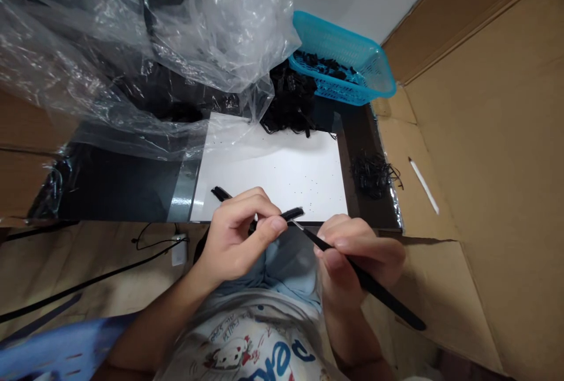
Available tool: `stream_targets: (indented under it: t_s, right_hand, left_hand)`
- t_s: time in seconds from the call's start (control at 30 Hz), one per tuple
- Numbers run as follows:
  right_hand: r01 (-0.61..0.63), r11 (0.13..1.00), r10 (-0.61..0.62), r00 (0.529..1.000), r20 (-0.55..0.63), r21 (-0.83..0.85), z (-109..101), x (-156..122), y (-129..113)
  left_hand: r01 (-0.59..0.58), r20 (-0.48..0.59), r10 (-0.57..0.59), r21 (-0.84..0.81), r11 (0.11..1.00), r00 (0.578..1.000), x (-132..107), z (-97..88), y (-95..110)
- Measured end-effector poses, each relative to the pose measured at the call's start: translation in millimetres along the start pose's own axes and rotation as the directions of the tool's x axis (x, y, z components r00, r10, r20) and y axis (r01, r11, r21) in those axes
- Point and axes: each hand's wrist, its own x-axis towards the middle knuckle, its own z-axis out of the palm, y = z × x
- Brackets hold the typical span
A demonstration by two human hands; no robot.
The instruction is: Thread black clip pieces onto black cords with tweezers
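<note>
L hand (233,243) closed on black strip (291,214); R hand (356,258) gripping black tweezers (374,282), tips just beside strip's end. Both held at near edge of white sheet (273,178). Strip's mid-section hidden by L hand. Specks (282,184) on sheet too small to ID. Cyan basket (343,58) beyond far R corner, partly under clear plastic film (176,34).

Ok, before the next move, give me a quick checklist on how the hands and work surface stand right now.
Left hand holding the black plastic piece: ok.
Right hand holding the black tweezers: ok.
Tweezer tips gripping the piece: cannot tell.
White sheet free of debris: not ok, small black specks lie on it.
Plastic film clear of both hands: ok.
</note>
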Motion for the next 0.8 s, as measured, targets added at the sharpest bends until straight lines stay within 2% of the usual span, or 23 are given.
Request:
stream_targets:
  t_s: [0.23, 0.4, 0.5, 0.63, 0.8]
  right_hand:
    - [0.070, 0.997, -0.067, 0.992, -0.103, 0.022, 11, -5, 3]
    - [0.049, 0.997, -0.045, 0.997, -0.062, 0.059, 10, -4, -1]
    - [-0.021, 0.993, 0.027, 0.999, -0.046, 0.116, 9, -4, -3]
    - [-0.094, 0.986, 0.104, 0.992, -0.066, 0.135, 12, -7, -4]
    - [-0.081, 0.989, 0.097, 0.987, -0.130, 0.123, 19, -13, -3]
  left_hand:
    - [-0.084, -0.014, 0.086, 0.108, 0.991, 0.996, -1, 1.7, 0]
    - [-0.102, -0.016, 0.104, 0.116, 0.988, 0.994, 0, 2.2, 0]
    - [-0.087, 0.010, 0.087, 0.081, 0.993, 0.996, 0, 2.1, 0]
    - [0.040, 0.075, -0.031, -0.116, 0.992, 0.997, -2, 2.7, -1]
    - [0.280, 0.186, -0.222, -0.405, 0.870, 0.957, -4, 6.8, -4]
